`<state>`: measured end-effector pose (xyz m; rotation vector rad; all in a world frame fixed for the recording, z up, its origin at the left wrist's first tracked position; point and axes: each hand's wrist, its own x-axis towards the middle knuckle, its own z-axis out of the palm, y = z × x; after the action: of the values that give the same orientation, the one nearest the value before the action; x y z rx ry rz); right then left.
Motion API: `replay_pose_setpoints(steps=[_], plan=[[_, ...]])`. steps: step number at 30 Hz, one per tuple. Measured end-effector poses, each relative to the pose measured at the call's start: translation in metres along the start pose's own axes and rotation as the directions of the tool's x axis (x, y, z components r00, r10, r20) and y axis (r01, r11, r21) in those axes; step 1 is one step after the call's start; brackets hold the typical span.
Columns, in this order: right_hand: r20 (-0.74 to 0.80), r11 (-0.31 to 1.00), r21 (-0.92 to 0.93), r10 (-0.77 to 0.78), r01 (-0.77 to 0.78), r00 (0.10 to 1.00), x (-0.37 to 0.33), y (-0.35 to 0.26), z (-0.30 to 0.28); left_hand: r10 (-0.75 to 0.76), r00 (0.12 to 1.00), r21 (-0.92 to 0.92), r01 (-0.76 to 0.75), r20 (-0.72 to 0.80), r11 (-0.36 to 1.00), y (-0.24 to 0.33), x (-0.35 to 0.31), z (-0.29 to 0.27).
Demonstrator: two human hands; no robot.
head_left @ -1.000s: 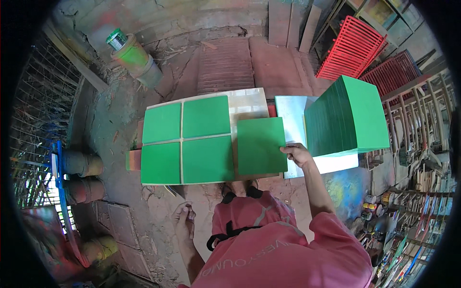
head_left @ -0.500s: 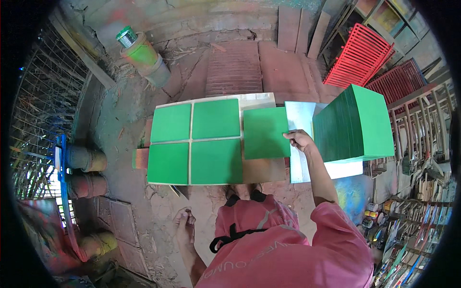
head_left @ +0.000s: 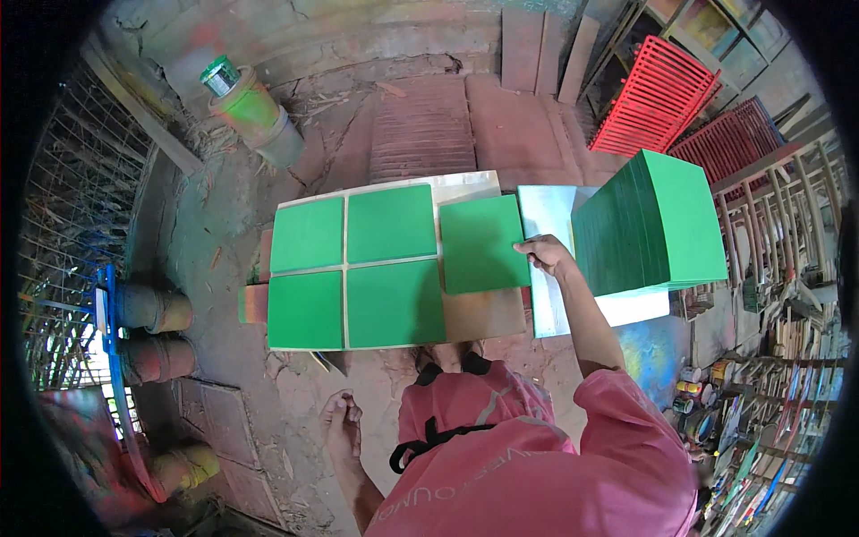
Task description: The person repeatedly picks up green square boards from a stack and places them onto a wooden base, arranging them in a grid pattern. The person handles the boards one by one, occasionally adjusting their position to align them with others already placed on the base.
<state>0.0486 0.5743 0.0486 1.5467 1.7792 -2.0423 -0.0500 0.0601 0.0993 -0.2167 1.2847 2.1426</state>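
My right hand (head_left: pixel 546 254) pinches the right edge of a green square panel (head_left: pixel 484 243) between thumb and fingers. That panel is over the right part of a pale board (head_left: pixel 483 315); whether it touches the board I cannot tell. Several green panels (head_left: pixel 391 223) lie flat on the board's left part in two rows, with narrow pale strips between them. A tall stack of green panels (head_left: pixel 624 234) stands right of my right hand on a whitish sheet (head_left: pixel 550 304). My left hand (head_left: pixel 343 424) is held low, left of my legs, its fingers curled with nothing visible in them.
Behind the board is a ribbed reddish slab (head_left: pixel 422 134). A paint-stained bucket (head_left: pixel 255 112) with a green can (head_left: pixel 220 76) on top stands at the far left. Red slatted racks (head_left: pixel 655 98) lean at the far right. A blue bar (head_left: pixel 114 331) runs along the left.
The view has shifted slightly, so the scene sits a little further left. My right hand has brought the held panel slightly leftward, closer to the laid panels. My left hand stays low and curled.
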Motion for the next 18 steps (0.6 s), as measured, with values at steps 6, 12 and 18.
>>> replay_pose_setpoints(steps=[6,12,18], plan=[[-0.188,0.975,-0.2,-0.133,0.095,0.973,0.003,0.012,0.004,-0.027,0.999,0.01,0.027,0.018,1.0,0.0,0.001,0.0],[-0.261,0.969,-0.226,-0.161,0.102,0.952,-0.001,0.009,0.017,-0.048,0.999,0.012,0.048,0.009,0.999,-0.004,0.001,-0.009],[-0.364,0.948,-0.308,-0.193,0.078,0.911,0.018,0.026,0.016,-0.072,0.997,-0.003,0.072,0.002,0.997,-0.003,0.002,-0.012]])
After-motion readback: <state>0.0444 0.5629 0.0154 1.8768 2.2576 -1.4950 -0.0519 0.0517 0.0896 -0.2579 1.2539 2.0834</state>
